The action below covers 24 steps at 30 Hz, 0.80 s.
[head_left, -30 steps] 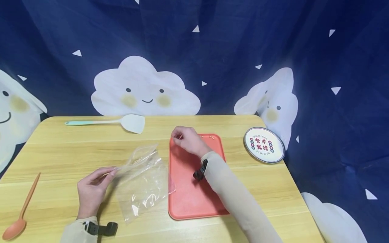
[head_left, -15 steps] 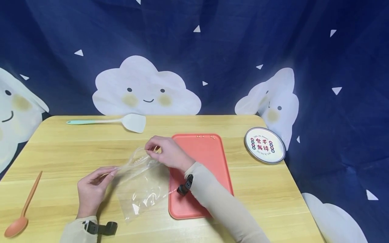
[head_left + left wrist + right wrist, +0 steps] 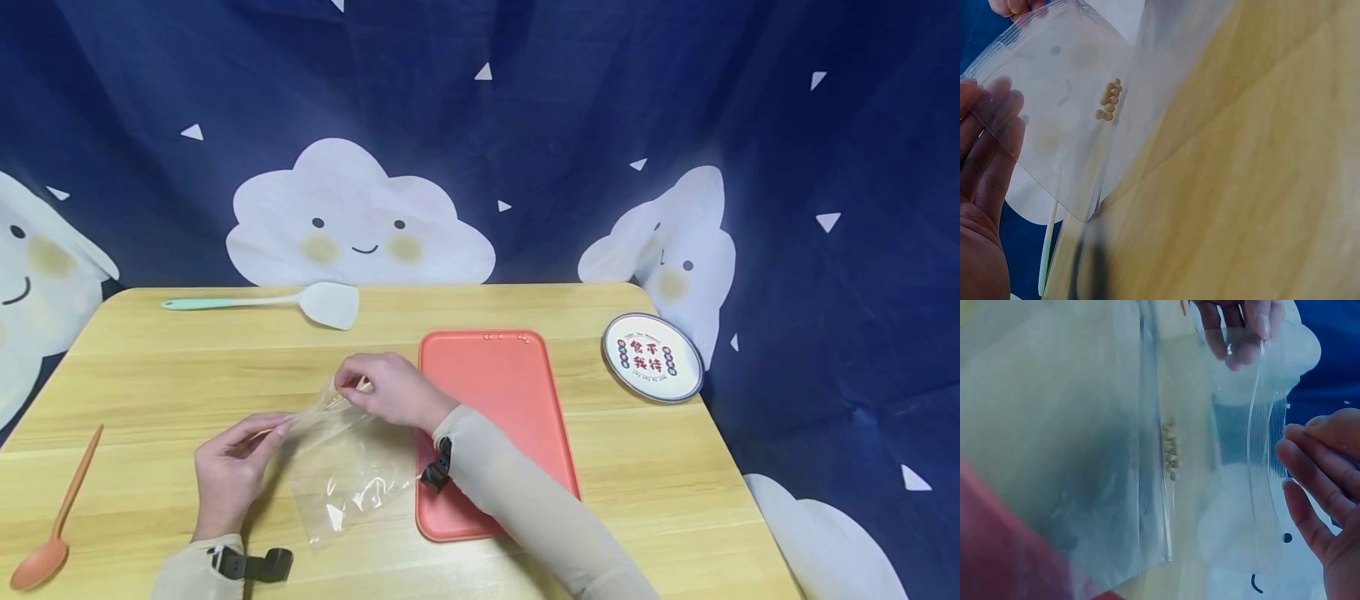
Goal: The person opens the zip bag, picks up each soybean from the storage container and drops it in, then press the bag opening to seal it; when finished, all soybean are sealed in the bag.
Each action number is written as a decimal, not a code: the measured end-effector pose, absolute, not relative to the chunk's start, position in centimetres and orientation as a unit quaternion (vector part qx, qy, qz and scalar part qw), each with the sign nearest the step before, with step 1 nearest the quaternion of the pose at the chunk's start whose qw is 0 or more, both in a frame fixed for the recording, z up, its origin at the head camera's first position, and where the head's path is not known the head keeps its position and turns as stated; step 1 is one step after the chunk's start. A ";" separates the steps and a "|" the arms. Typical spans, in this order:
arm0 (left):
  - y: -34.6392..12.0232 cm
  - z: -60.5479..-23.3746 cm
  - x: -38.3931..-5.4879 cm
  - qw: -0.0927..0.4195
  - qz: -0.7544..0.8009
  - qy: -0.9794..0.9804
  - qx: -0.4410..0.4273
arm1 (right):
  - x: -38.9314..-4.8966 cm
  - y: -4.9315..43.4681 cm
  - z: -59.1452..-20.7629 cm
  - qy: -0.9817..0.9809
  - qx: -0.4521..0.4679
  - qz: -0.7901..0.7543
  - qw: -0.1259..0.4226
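Observation:
My left hand (image 3: 234,471) pinches the edge of a clear zip bag (image 3: 352,483) near its mouth, left of the tray. Inside the bag lie several round, pale yellow soybeans (image 3: 1109,100), gathered along a fold. At the bag's mouth, my right hand (image 3: 393,387) has thumb and forefinger pressed together. A small yellowish soybean (image 3: 1015,10) shows between these fingertips in the left wrist view; the right wrist view hides it. The red tray (image 3: 495,433) has several more soybeans (image 3: 522,338) along its far edge. Part of the bag overlaps the tray's left side.
A white spatula (image 3: 330,305) with a mint handle lies along the table's back edge. At the left is an orange spoon (image 3: 45,558). A round plate with red lettering (image 3: 652,387) sits at the far right. A blue cloud-print curtain (image 3: 540,108) hangs behind.
My right hand has moved left and toward me, from the tray's far left corner to the bag's mouth. The left hand has stayed almost still, holding the bag.

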<state>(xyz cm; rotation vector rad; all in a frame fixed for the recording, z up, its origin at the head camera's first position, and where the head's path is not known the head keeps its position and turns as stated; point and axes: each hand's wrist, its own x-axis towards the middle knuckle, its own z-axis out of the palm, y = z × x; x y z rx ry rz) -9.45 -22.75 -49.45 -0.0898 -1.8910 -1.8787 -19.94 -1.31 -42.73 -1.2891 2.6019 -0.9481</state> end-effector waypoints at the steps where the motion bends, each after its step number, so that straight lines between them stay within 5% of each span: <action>1: -22.8 -49.4 -9.5 0.234 -0.686 -0.688 -0.032 | -19.9 -1.2 -42.7 0.852 -0.420 -0.308 0.043; 24: -22.8 -49.9 -9.2 0.241 -0.690 -0.680 -0.058 | -25.3 11.7 -42.8 0.921 -0.251 -0.298 -0.032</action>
